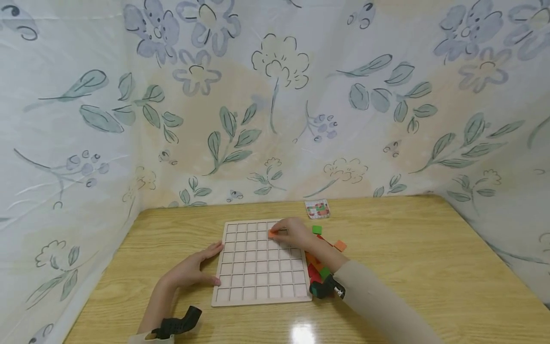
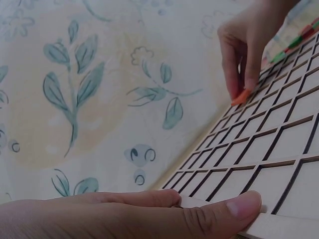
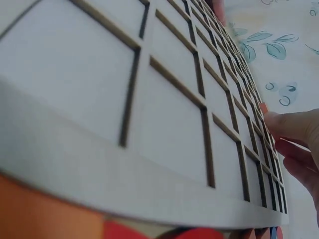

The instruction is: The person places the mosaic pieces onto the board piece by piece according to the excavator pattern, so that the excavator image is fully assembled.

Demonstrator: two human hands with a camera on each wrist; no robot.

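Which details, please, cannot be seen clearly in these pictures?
Card, head view: its printed pattern is too small to read exactly.
Orange piece, head view: partly hidden by the right hand.
Loose pieces, head view: partly hidden by the right arm; exact number unclear.
Board, left wrist view: cut off by the picture's right edge.

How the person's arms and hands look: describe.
The left hand and right hand are bare, with no gloves or rings showing. The right sleeve is plain beige; the left sleeve, barely in view, matches. Left wrist device: black, bent; right wrist device: black with a silvery detail.
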